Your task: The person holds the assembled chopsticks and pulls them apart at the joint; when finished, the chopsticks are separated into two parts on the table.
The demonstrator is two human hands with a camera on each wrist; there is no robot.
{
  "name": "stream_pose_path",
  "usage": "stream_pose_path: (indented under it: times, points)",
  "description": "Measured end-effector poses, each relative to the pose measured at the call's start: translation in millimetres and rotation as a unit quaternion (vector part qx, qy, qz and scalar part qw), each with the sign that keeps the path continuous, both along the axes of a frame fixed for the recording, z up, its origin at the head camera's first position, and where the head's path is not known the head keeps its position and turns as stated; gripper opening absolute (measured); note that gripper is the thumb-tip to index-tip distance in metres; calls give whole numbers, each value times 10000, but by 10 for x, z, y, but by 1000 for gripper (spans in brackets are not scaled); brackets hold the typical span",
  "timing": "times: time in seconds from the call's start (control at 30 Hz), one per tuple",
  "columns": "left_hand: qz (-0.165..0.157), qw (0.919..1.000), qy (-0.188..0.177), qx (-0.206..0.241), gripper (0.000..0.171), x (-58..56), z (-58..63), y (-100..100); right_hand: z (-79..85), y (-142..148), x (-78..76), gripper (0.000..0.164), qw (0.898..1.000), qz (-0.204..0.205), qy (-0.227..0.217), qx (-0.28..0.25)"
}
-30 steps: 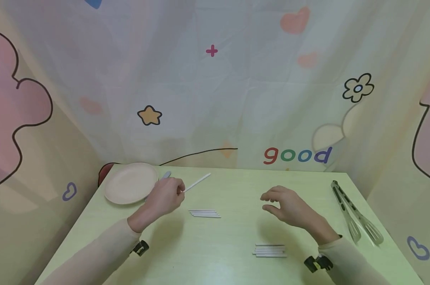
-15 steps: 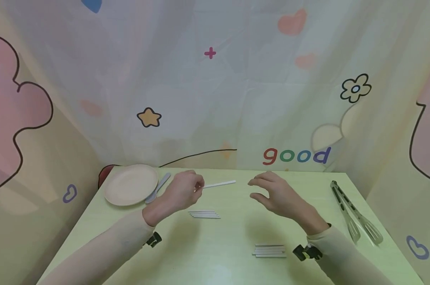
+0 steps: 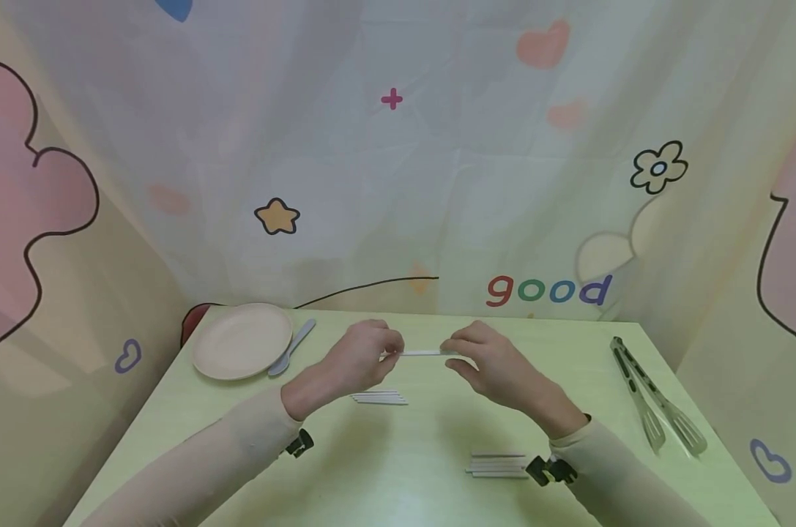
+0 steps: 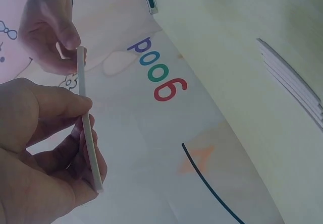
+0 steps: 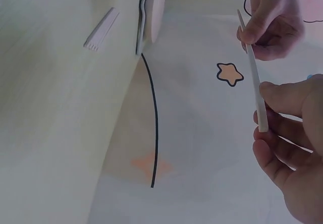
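Note:
A thin white stick [image 3: 421, 353] is held level between both hands above the table. My left hand [image 3: 365, 355] pinches its left part between thumb and fingers; in the left wrist view the stick [image 4: 87, 118] runs across these fingertips. My right hand [image 3: 496, 362] has its fingertips at the other end. In the right wrist view the right thumb [image 5: 282, 95] lies against the stick [image 5: 256, 82], with the fingers curled behind it. Below the left hand, several similar white sticks [image 3: 379, 398] lie side by side on the table. Another row of white sticks [image 3: 499, 465] lies nearer, toward the right.
A pale round plate [image 3: 242, 342] sits at the table's back left, with a grey spoon [image 3: 292, 348] beside it. Metal tongs [image 3: 657, 399] with dark handles lie along the right side. A printed cloth [image 3: 398, 183] hangs behind the table [image 3: 398, 476].
My left hand has moved right with the white stick, which has swung from slanting to level. My right hand has come left, its fingers closing in on the stick's free end.

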State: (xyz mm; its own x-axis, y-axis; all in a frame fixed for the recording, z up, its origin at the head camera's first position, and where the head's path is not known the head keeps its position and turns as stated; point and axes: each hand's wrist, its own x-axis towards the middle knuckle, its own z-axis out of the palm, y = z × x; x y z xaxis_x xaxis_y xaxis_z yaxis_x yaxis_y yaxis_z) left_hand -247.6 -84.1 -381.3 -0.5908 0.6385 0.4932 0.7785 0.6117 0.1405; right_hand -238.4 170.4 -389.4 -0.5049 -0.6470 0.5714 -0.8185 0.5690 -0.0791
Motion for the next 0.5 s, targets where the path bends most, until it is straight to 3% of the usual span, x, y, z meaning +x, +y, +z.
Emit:
stream_pose_path:
  times: [0.23, 0.5]
  points:
    - [-123, 9998, -112, 71, 9, 40, 11, 15, -9, -62, 25, 14, 10000, 2, -6, -14]
    - [-125, 9998, -118, 104, 8, 82, 32, 49, -25, -72, 41, 16, 9991, -89, 127, -390]
